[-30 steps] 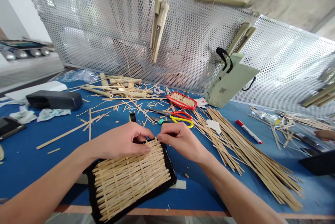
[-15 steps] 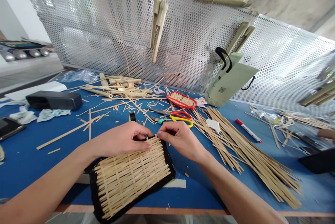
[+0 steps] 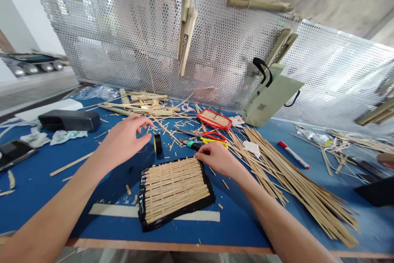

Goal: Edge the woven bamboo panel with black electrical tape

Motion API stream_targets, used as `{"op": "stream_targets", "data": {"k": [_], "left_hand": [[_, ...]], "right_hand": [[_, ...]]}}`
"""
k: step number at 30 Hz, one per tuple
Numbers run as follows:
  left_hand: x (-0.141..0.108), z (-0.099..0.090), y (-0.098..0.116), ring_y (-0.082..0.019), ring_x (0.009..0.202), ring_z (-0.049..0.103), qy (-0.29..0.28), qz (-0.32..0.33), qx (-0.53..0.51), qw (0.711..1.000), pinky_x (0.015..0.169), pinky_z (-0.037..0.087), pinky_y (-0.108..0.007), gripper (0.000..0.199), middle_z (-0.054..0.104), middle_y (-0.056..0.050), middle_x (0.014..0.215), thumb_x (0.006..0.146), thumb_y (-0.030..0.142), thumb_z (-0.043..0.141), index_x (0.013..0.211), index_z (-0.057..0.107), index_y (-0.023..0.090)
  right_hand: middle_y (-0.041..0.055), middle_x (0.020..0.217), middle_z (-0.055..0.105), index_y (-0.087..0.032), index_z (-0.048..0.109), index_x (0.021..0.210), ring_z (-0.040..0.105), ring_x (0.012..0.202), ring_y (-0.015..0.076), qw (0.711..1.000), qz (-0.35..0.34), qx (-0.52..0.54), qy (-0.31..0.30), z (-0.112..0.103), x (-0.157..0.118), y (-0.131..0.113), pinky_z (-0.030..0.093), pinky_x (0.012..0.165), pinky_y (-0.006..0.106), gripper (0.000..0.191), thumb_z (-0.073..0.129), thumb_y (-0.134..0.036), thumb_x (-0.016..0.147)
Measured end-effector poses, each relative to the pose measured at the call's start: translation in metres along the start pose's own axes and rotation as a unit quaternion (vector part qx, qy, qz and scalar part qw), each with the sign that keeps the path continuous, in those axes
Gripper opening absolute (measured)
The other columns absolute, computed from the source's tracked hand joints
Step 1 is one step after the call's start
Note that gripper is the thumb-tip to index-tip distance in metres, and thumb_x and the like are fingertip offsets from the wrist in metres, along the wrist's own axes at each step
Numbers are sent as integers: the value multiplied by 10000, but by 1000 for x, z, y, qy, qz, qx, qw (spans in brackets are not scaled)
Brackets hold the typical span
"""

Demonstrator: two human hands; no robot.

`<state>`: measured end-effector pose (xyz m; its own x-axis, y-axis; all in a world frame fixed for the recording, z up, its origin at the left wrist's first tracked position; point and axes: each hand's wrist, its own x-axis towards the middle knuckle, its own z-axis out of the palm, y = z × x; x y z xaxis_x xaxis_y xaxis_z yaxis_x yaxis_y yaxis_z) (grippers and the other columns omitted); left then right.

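A woven bamboo panel [image 3: 175,187] edged with black tape lies near the front of the blue table, across a pale flat strip [image 3: 115,210]. My right hand [image 3: 218,157] pinches the panel at its far right corner. Off the panel, my left hand [image 3: 127,138] hovers with thumb and fingers apart and nothing between them. Just right of its fingertips a roll of black tape [image 3: 158,145] stands on edge. Beyond my right hand are a cutter knife with a teal and black handle [image 3: 193,145] and scissors with red and yellow handles [image 3: 212,136].
Behind lies a red-edged woven panel [image 3: 214,119] among bamboo scraps. Long bamboo strips [image 3: 295,177] and a marker [image 3: 294,155] are to the right. A green bag [image 3: 266,99] leans on the perforated metal screen. A dark case [image 3: 69,120] sits left. Another person's hand [image 3: 386,159] shows far right.
My left hand has let go of the panel and moved left and away toward the tape roll. The panel has come down flatter on the table, with my right hand still at its corner.
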<state>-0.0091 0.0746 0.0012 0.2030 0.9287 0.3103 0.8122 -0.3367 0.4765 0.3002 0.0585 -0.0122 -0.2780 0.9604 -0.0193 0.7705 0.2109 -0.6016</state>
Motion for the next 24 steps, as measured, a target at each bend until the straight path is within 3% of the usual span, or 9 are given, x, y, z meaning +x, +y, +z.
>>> {"op": "stream_targets", "data": {"k": [3, 6, 9, 13, 17, 19, 21, 24], "left_hand": [[-2, 8, -2, -340, 1177, 655, -88, -9, -18, 996, 1001, 518, -469, 628, 641, -118, 1387, 860, 643, 595, 1329, 618, 225], [-4, 18, 3, -375, 1196, 662, -126, -54, -6, 990, 999, 533, -493, 707, 684, -125, 1346, 798, 732, 669, 1287, 596, 226], [-5, 24, 14, -373, 1137, 688, -120, -49, 15, 991, 970, 543, -494, 543, 727, -126, 1226, 804, 571, 739, 1193, 589, 223], [-14, 25, 30, -296, 1220, 634, -74, 77, -70, 992, 1037, 535, -441, 490, 620, -79, 1321, 814, 352, 756, 1234, 521, 258], [-29, 21, 45, -242, 1218, 564, 3, 198, -142, 970, 1028, 557, -371, 493, 517, -61, 1304, 830, 208, 722, 1257, 485, 268], [-34, 19, 50, -229, 1174, 554, 11, 223, -156, 962, 970, 574, -328, 531, 499, -54, 1277, 814, 185, 742, 1263, 471, 270], [-37, 18, 53, -231, 1138, 560, 0, 230, -154, 961, 950, 572, -328, 552, 507, -51, 1256, 798, 200, 767, 1260, 472, 266], [-37, 18, 56, -251, 1144, 567, -52, 215, -137, 966, 976, 554, -353, 548, 530, -58, 1260, 782, 239, 792, 1237, 488, 254]], "right_hand": [[46, 742, 735, -186, 768, 744, 606, 697, 185, 999, -2, -14, 44, 1, -2, -2, 352, 670, 297, 169, 688, -287, 854], [44, 753, 736, -196, 755, 778, 604, 696, 188, 995, -8, 5, 97, 1, -3, -7, 370, 675, 298, 165, 666, -292, 877], [29, 780, 725, -196, 727, 823, 598, 700, 172, 989, -35, 58, 131, 2, -4, -13, 416, 675, 284, 221, 616, -353, 932], [27, 841, 706, -197, 698, 912, 603, 733, 160, 977, -87, 133, 139, 7, -11, -23, 466, 658, 267, 245, 583, -404, 974], [11, 882, 668, -226, 660, 990, 605, 732, 145, 939, -228, 213, 141, 11, -24, -32, 504, 652, 265, 80, 618, -243, 924], [7, 929, 649, -254, 642, 1050, 589, 732, 146, 913, -328, 190, 149, 12, -29, -35, 513, 639, 276, 210, 695, -196, 855], [14, 955, 640, -277, 627, 1121, 585, 748, 162, 892, -393, 146, 172, 12, -33, -37, 506, 612, 287, 363, 801, -212, 809], [35, 987, 667, -293, 624, 1182, 635, 827, 193, 877, -423, 108, 201, 13, -36, -37, 542, 647, 310, 447, 867, -247, 810]]}}
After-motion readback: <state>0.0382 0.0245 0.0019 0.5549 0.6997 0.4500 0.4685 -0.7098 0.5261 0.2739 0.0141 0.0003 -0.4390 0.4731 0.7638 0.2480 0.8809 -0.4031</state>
